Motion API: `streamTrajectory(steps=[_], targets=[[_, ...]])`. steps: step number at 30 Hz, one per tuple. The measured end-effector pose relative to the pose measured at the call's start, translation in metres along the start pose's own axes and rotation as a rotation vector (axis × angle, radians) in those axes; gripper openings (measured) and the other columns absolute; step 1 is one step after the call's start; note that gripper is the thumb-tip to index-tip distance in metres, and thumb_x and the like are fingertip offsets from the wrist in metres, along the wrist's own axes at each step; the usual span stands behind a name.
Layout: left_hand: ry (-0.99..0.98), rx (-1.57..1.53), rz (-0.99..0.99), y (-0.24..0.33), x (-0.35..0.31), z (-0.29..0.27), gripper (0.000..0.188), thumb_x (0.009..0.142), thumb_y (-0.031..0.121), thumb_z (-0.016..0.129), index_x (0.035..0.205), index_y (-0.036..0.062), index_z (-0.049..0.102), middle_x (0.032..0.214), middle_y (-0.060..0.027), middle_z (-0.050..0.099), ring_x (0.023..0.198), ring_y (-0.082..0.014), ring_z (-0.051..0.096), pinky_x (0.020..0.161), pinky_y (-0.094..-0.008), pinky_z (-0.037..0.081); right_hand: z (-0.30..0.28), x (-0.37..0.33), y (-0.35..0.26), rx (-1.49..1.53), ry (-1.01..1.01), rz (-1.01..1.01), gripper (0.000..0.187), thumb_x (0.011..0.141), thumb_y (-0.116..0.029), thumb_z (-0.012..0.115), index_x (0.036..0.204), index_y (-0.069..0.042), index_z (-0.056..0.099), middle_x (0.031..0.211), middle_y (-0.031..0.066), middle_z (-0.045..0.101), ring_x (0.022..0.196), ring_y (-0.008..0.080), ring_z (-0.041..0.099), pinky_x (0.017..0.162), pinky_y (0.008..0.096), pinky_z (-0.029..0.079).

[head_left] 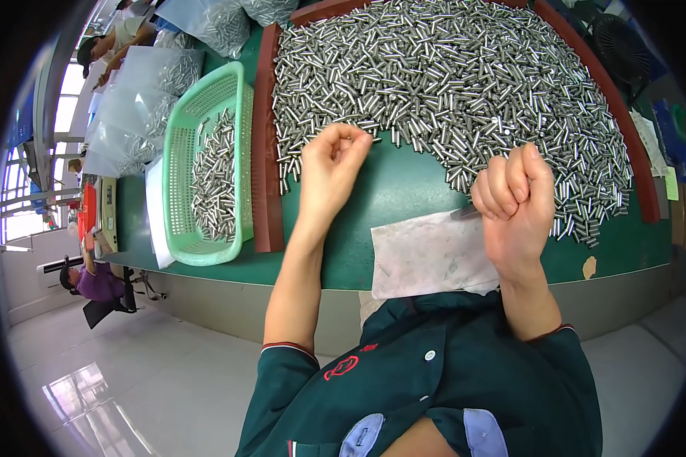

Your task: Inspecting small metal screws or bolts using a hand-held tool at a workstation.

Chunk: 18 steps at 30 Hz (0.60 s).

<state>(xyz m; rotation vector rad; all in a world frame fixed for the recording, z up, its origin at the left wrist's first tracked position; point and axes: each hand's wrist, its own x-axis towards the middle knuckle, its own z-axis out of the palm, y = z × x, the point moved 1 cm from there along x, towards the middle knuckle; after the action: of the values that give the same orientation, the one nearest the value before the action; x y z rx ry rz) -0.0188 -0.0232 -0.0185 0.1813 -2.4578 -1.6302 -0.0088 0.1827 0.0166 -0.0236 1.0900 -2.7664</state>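
Observation:
A wide heap of short, shiny metal pins (434,68) covers the far part of the green table. My left hand (329,171) is at the heap's near edge, thumb and fingertips pinched together. A metal pin (376,139) shows at those fingertips. To the right, my right hand (517,202) is raised over the near side of the heap, its fingers curled closed and the palm side showing. A small dark, flat end (465,213) shows beside that hand; what the curled fingers hold is hidden. Below lies a stained whitish cloth (427,255) at the table's front edge.
Red-brown rails (267,152) border the heap. Left of them stands a green plastic basket (172,190) holding more pins. Clear bags of pins (141,107) lie beyond it. A black fan (621,46) is at far right. Other people sit at left, one in purple (99,283).

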Motion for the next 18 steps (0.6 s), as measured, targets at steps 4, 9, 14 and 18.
streamTrajectory(steps=[4, 9, 14, 18], targets=[[0.011, 0.541, 0.214, 0.002, -0.002, 0.014, 0.018, 0.067, 0.015, 0.069, 0.07, 0.0022, 0.057, 0.047, -0.0074, 0.045, 0.041, -0.0202, 0.045, 0.043, -0.0314, 0.036, 0.001, 0.0, -0.001, -0.007, 0.008, 0.018, 0.039, 0.09, -0.025, 0.03, 0.054, -0.012, 0.028, 0.043, -0.0009, 0.027, 0.039, 0.007, 0.019, 0.039, 0.0228, 0.019], [0.054, 0.582, 0.247, 0.003, -0.002, 0.017, 0.019, 0.067, 0.016, 0.069, 0.07, 0.0028, 0.055, 0.048, -0.0088, 0.049, 0.043, -0.0243, 0.049, 0.044, -0.0345, 0.038, 0.001, 0.0, -0.001, -0.009, 0.01, 0.012, 0.039, 0.09, -0.024, 0.03, 0.053, -0.012, 0.028, 0.043, -0.0009, 0.027, 0.039, 0.0071, 0.019, 0.039, 0.0228, 0.02], [0.035, 0.6, 0.275, 0.0, 0.002, 0.016, 0.019, 0.068, 0.016, 0.068, 0.071, 0.0028, 0.055, 0.048, -0.0089, 0.05, 0.044, -0.0256, 0.051, 0.043, -0.0354, 0.038, 0.001, -0.001, 0.001, -0.002, 0.002, 0.016, 0.039, 0.09, -0.024, 0.03, 0.053, -0.012, 0.028, 0.043, -0.0009, 0.027, 0.039, 0.0071, 0.019, 0.039, 0.0229, 0.019], [0.039, 0.58, 0.313, 0.002, 0.0, 0.017, 0.017, 0.069, 0.014, 0.067, 0.068, 0.0022, 0.055, 0.05, -0.0097, 0.052, 0.046, -0.0264, 0.053, 0.044, -0.0354, 0.039, 0.0, -0.001, 0.0, 0.005, -0.01, 0.005, 0.039, 0.09, -0.024, 0.03, 0.054, -0.012, 0.028, 0.043, -0.0011, 0.027, 0.038, 0.0069, 0.018, 0.039, 0.0227, 0.019]])
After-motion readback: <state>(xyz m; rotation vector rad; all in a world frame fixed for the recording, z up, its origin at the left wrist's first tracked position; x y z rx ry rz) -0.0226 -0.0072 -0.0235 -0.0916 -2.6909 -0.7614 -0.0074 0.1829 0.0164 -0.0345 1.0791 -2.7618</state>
